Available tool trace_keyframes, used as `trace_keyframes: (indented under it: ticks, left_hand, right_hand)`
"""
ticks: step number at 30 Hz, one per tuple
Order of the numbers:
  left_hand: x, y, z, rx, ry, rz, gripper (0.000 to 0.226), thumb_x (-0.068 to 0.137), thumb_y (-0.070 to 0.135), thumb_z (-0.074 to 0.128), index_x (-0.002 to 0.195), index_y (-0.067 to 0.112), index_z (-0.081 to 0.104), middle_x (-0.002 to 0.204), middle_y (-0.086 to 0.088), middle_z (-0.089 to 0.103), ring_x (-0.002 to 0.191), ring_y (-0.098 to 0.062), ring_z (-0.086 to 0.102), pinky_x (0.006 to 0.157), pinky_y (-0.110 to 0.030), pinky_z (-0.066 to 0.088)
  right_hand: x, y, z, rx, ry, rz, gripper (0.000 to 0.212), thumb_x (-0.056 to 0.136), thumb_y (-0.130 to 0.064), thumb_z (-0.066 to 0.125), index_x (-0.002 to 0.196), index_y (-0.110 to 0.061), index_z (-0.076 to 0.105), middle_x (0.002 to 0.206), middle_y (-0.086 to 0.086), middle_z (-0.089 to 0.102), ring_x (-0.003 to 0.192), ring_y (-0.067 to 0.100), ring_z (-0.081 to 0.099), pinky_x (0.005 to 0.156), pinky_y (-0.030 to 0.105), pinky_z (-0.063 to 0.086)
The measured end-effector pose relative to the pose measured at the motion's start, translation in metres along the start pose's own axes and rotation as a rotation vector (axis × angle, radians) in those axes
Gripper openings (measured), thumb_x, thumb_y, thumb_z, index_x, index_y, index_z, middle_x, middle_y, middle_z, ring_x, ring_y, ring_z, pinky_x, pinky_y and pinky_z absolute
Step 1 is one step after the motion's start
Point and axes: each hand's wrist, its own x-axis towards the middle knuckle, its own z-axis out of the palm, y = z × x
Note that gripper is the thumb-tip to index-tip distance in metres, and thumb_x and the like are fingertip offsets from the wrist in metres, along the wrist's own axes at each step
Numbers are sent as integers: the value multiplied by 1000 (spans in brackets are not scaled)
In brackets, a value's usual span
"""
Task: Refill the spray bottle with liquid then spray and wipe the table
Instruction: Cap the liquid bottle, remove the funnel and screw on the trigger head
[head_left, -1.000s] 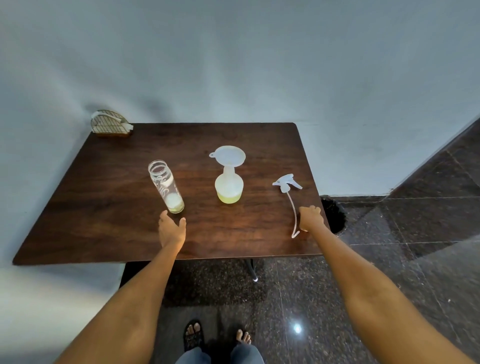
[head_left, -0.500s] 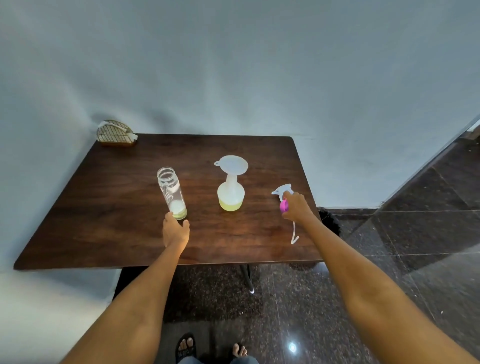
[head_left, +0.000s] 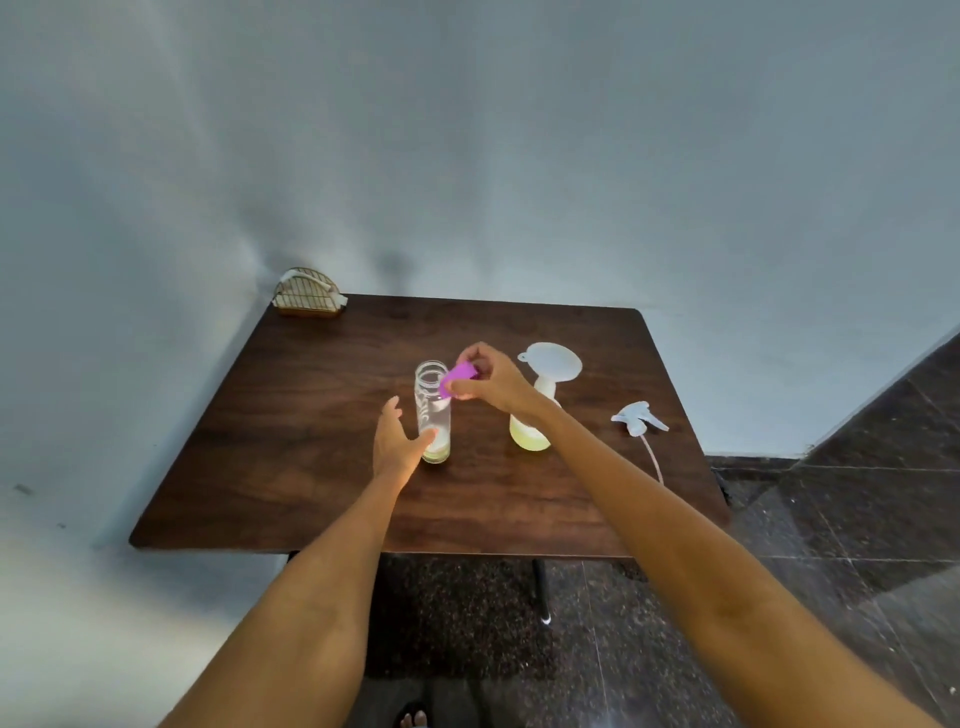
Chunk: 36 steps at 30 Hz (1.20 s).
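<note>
capping the emptied supply bottle before the sprayer goes back on

the right hand (head_left: 488, 378) is reaching across to the middle of the frame, its fingertips pinching a small purple cap (head_left: 457, 375) just beside the open mouth of the clear bottle (head_left: 432, 410). the left hand (head_left: 397, 441) is coming in low beside that bottle, fingers spread and loose, the thumb touching its base; it is closing on nothing yet, and seems placed there to steady the bottle while the cap goes on. only a little pale liquid is sitting at the bottom of the clear bottle

just right of centre, the spray bottle (head_left: 530, 434) is standing partly behind the right wrist, holding yellow-green liquid, with a white funnel (head_left: 553, 361) seated in its neck, which is probably why its top is off. the spray head (head_left: 638, 420) is lying further right on the wooden table (head_left: 311, 467), its dip tube trailing toward the near edge, well apart from the bottle. judging by this, pouring looks finished, while refitting, spraying and wiping are not yet done

a wire napkin holder (head_left: 309, 299) is sitting at the table's upper left corner
</note>
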Motion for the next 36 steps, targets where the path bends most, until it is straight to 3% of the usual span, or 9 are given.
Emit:
trace_keyframes:
  ticks: [6,11,14,22,25,28,30,34,36]
  left_hand:
    - [24,14,-10,59,-104,163,94,68,29,83,145,14,32,144,-6,45,131,-23,45,108,-44,41]
    - [34,20,-3,52,-175,204,61,72,29,78,123,13,49,117,-5,62,110,-21,60,91,-34,50]
    - [40,23,1,55,-163,239,42,79,19,74,115,8,55,108,-11,66,101,-25,63,81,-29,48]
    - [52,29,3,30,-133,215,50,78,13,75,123,4,56,114,-13,66,105,-26,63,87,-27,47]
    - [52,30,1,42,-133,196,54,77,14,76,125,5,54,115,-12,66,108,-26,62,90,-30,47]
    - [53,30,1,21,-154,163,61,78,16,76,132,9,50,121,-12,64,113,-27,60,95,-32,46]
    - [57,31,-1,35,-159,130,60,77,19,77,129,9,51,122,-11,64,114,-27,60,97,-34,46]
    - [62,33,-3,86,-165,132,57,75,20,79,123,7,54,119,-12,65,109,-28,61,92,-35,47]
    - [63,35,-3,88,-177,138,58,75,19,79,124,7,53,119,-13,65,108,-28,61,92,-36,47]
  right_hand:
    - [36,-13,29,-97,258,-159,43,69,-16,81,97,-14,49,102,8,61,89,13,56,72,19,49]
    - [46,11,39,-334,144,-176,49,68,-10,81,109,-8,53,108,6,60,95,13,54,73,12,46]
    - [55,5,31,-515,28,-204,56,70,-7,79,120,-8,54,121,10,58,109,23,55,89,26,51]
    - [81,-35,28,-1015,-288,-173,32,80,-7,69,111,-10,62,112,9,62,103,23,59,93,32,51]
    - [87,-41,27,-1139,-210,-118,29,85,-25,67,106,-6,64,101,8,67,88,20,62,82,27,50]
    - [95,-33,31,-1151,-69,25,57,87,-60,47,71,-7,61,62,1,55,59,13,52,68,24,46]
    - [98,-31,28,-1091,-43,63,64,85,-69,37,64,-11,53,59,0,50,56,11,49,69,25,45]
    - [98,-39,16,-841,-154,-109,50,97,-48,32,118,-10,56,112,9,65,98,24,63,89,34,51]
    - [98,-41,16,-926,-215,-131,50,99,-46,28,125,-11,51,119,9,63,103,26,62,92,36,51]
